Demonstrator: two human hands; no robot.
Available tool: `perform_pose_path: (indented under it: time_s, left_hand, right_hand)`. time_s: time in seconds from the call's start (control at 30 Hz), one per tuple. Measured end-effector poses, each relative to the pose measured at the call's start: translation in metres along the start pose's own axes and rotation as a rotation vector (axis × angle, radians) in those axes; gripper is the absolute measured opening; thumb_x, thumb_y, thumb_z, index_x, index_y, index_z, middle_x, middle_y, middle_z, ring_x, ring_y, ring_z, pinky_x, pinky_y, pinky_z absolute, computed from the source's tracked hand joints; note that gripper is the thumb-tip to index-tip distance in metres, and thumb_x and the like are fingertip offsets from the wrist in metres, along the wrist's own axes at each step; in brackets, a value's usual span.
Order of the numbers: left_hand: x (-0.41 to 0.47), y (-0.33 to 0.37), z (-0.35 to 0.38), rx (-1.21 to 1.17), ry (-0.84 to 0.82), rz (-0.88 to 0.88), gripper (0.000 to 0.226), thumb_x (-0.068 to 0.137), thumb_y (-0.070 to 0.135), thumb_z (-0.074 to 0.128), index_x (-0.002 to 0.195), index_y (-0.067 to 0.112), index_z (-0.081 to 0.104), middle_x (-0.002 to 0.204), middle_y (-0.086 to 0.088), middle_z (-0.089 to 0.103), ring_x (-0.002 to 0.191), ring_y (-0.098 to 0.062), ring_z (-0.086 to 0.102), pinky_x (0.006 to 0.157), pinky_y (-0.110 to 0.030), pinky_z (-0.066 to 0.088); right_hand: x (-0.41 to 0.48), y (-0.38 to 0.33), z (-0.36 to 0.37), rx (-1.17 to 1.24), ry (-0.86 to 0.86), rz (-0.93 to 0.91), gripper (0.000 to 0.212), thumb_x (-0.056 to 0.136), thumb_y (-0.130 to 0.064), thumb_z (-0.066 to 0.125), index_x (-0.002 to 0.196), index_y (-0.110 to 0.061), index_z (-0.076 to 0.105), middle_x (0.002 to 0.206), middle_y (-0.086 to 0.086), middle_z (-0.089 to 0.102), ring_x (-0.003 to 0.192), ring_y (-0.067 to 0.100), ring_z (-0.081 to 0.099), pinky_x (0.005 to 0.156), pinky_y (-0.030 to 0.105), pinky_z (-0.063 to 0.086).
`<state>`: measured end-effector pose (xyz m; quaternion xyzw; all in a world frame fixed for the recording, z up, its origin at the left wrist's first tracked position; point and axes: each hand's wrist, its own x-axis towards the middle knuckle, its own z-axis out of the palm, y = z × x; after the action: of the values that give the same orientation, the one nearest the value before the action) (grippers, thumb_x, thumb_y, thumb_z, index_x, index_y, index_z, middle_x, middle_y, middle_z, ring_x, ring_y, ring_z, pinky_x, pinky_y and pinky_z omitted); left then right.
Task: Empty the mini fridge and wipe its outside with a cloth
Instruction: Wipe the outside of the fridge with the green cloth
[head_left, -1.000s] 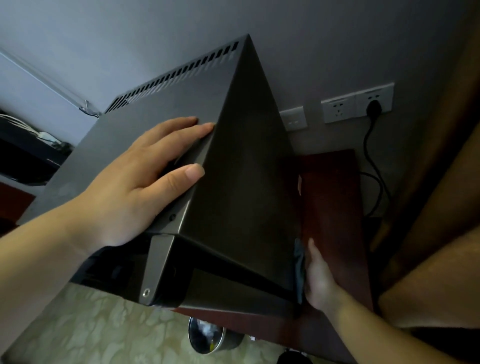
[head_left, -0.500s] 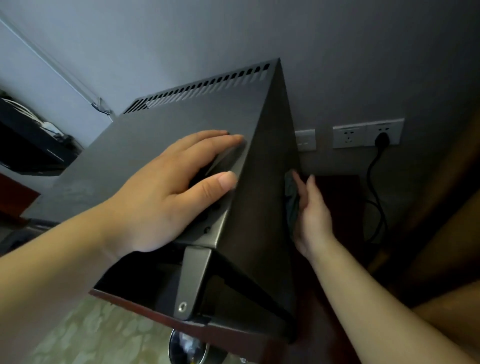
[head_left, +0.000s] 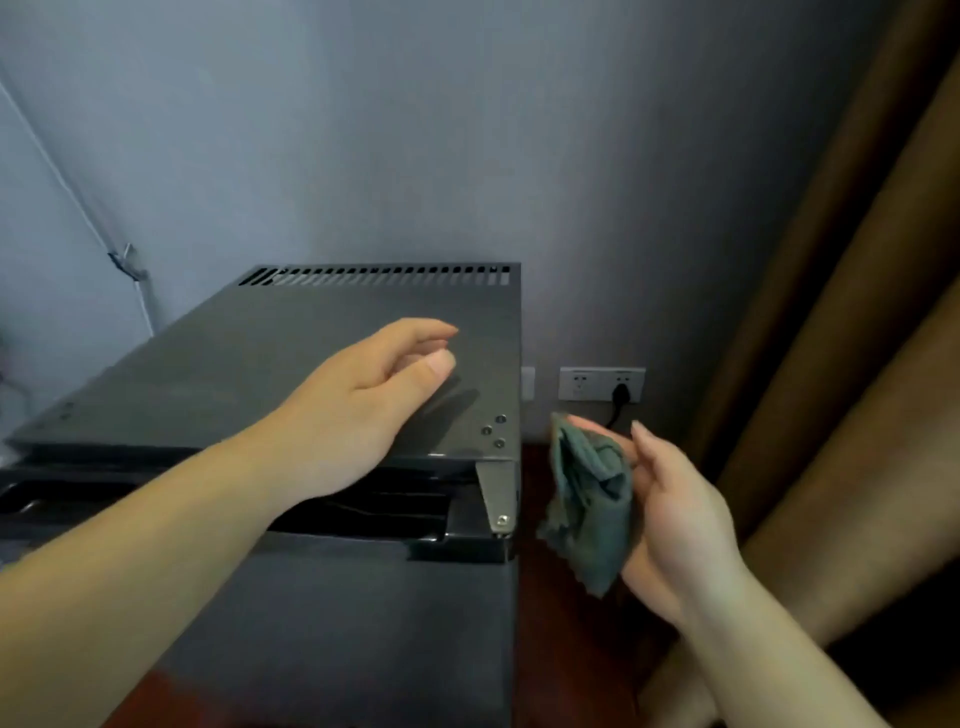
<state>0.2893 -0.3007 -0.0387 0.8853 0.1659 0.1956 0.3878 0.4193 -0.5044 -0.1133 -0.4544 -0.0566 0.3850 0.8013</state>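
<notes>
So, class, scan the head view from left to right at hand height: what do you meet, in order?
The left hand → metal hinge plate → green cloth → right hand, which holds the cloth → brown curtain.

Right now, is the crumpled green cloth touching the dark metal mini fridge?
No, the right hand holds the green cloth beside the dark mini fridge, not touching.

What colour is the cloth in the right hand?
Muted grey-green: the crumpled fabric cloth held by the right hand, seen in the head view.
</notes>
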Motion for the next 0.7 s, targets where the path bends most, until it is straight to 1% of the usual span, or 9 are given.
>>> perform_pose_path:
  time_s: [0.07, 0.1, 0.2, 0.3, 0.37, 0.47, 0.53, 0.6, 0.7]
  left_hand:
    - [-0.022, -0.001, -0.010, 0.020, -0.022, 0.070, 0.034, 0.093, 0.059, 0.051, 0.127, 0.054, 0.053, 0.124, 0.038, 0.057, 0.119, 0.018, 0.048, 0.097, -0.015, 0.036]
    - [-0.033, -0.002, -0.015, 0.023, -0.025, 0.106, 0.038, 0.091, 0.060, 0.051, 0.128, 0.054, 0.052, 0.125, 0.039, 0.055, 0.121, 0.018, 0.047, 0.098, -0.015, 0.036]
    - [-0.067, -0.006, -0.035, -0.018, -0.024, 0.191, 0.034, 0.097, 0.046, 0.055, 0.129, 0.056, 0.050, 0.128, 0.039, 0.052, 0.123, 0.018, 0.044, 0.099, -0.012, 0.036]
    - [-0.100, -0.015, -0.055, -0.048, -0.003, 0.258, 0.037, 0.096, 0.044, 0.057, 0.129, 0.059, 0.048, 0.128, 0.044, 0.047, 0.124, 0.019, 0.043, 0.097, -0.009, 0.035]
    - [-0.123, -0.024, -0.068, -0.095, 0.003, 0.291, 0.043, 0.095, 0.040, 0.061, 0.132, 0.058, 0.047, 0.131, 0.040, 0.046, 0.127, 0.015, 0.043, 0.100, -0.012, 0.036]
    - [-0.148, -0.035, -0.079, -0.172, -0.016, 0.326, 0.054, 0.086, 0.048, 0.065, 0.135, 0.060, 0.044, 0.139, 0.033, 0.043, 0.131, 0.005, 0.046, 0.105, -0.026, 0.041]
    - [-0.162, -0.041, -0.083, -0.254, -0.037, 0.332, 0.059, 0.080, 0.052, 0.066, 0.134, 0.061, 0.044, 0.141, 0.031, 0.042, 0.132, 0.000, 0.048, 0.107, -0.034, 0.044]
    - [-0.174, -0.046, -0.086, -0.321, -0.041, 0.337, 0.059, 0.079, 0.049, 0.070, 0.133, 0.057, 0.048, 0.143, 0.024, 0.045, 0.133, -0.007, 0.050, 0.107, -0.039, 0.046]
    - [-0.186, -0.055, -0.087, -0.396, -0.005, 0.341, 0.053, 0.080, 0.041, 0.074, 0.130, 0.045, 0.056, 0.139, 0.012, 0.053, 0.130, -0.019, 0.055, 0.104, -0.042, 0.050]
  right_hand:
    - [-0.019, -0.011, 0.017, -0.111, 0.060, -0.132, 0.040, 0.102, -0.030, 0.043, 0.108, -0.013, 0.079, 0.111, 0.015, 0.075, 0.095, 0.027, 0.074, 0.100, 0.051, 0.050]
    - [-0.027, -0.014, 0.027, -0.167, 0.072, -0.198, 0.035, 0.100, -0.023, 0.046, 0.108, -0.013, 0.079, 0.111, 0.013, 0.076, 0.098, 0.025, 0.074, 0.101, 0.051, 0.050]
    - [-0.055, -0.018, 0.059, -0.460, 0.044, -0.336, 0.032, 0.100, -0.007, 0.048, 0.112, -0.015, 0.077, 0.111, 0.008, 0.076, 0.107, 0.025, 0.071, 0.101, 0.048, 0.052]
    - [-0.080, -0.009, 0.093, -0.642, 0.006, -0.368, 0.027, 0.100, -0.007, 0.055, 0.116, -0.017, 0.074, 0.108, 0.006, 0.077, 0.106, 0.023, 0.072, 0.101, 0.044, 0.053]
    - [-0.092, 0.005, 0.115, -0.715, 0.011, -0.385, 0.023, 0.096, -0.011, 0.064, 0.115, -0.019, 0.075, 0.108, 0.003, 0.077, 0.105, 0.019, 0.072, 0.104, 0.044, 0.051]
    - [-0.109, 0.028, 0.147, -0.780, -0.017, -0.367, 0.022, 0.091, -0.016, 0.072, 0.112, -0.022, 0.075, 0.103, 0.001, 0.078, 0.099, 0.020, 0.074, 0.098, 0.048, 0.055]
    - [-0.120, 0.042, 0.166, -0.742, -0.057, -0.323, 0.022, 0.088, -0.014, 0.075, 0.109, -0.019, 0.075, 0.101, 0.005, 0.078, 0.095, 0.025, 0.075, 0.091, 0.050, 0.058]
    - [-0.127, 0.053, 0.182, -0.679, -0.085, -0.290, 0.023, 0.084, -0.009, 0.078, 0.106, -0.014, 0.075, 0.100, 0.010, 0.078, 0.092, 0.031, 0.075, 0.084, 0.051, 0.060]
    - [-0.131, 0.068, 0.198, -0.631, -0.106, -0.269, 0.029, 0.079, -0.005, 0.080, 0.107, -0.006, 0.071, 0.101, 0.016, 0.076, 0.087, 0.028, 0.074, 0.081, 0.044, 0.061]
